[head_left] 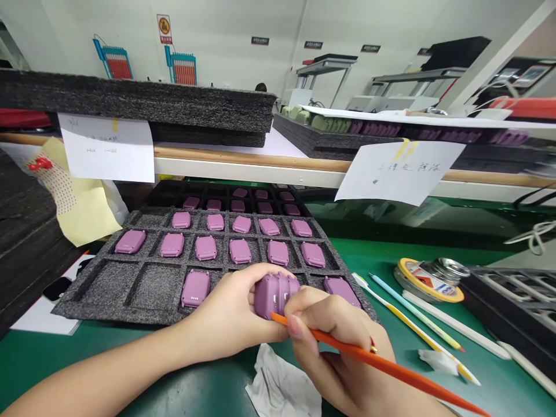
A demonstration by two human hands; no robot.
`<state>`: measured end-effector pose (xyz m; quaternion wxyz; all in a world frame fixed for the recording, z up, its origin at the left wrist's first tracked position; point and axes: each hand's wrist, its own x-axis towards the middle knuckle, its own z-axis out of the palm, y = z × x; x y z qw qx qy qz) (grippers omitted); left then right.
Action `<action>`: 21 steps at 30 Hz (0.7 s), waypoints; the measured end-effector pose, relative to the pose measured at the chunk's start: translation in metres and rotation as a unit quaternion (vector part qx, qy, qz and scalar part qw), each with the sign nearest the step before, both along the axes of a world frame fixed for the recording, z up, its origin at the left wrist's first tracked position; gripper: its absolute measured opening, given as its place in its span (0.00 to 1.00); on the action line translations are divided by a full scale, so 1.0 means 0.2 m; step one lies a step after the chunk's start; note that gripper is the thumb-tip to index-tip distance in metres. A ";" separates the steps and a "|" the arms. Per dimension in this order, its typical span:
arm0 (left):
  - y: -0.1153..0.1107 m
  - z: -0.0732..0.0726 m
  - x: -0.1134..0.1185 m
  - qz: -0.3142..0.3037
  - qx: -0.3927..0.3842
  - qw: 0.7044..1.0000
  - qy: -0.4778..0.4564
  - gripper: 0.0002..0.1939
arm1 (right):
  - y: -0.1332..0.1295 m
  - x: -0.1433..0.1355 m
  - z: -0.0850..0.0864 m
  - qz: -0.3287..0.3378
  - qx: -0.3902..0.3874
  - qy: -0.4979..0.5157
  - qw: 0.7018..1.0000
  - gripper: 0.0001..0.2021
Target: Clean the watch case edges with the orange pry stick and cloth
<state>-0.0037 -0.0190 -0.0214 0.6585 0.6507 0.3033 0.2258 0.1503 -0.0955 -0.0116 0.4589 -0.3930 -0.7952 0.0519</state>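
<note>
My left hand (230, 315) is closed around a few purple watch-shaped cases (267, 296), held side by side over the front edge of a black foam tray (160, 313). In my right hand (339, 330) is a thin orange stick (391, 362), gripped like a pen, its tip touching or very near the lower part of the held cases. More purple cases (240, 251) lie singly in the tray's compartments; two front-left compartments hold none. The right fingers hide part of the held cases.
A crumpled white cloth (282, 385) lies on the green table (204, 382) below my hands. To the right are a toothbrush (417, 327), a yellow tape roll (428, 281) and a dark tray (516, 313). A shelf edge (243, 165) with foam trays crosses above.
</note>
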 end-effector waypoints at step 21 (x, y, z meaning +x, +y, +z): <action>-0.01 0.06 -0.02 0.005 -0.007 0.999 0.040 0.28 | -0.13 0.35 0.16 -0.239 0.059 0.204 0.948 0.05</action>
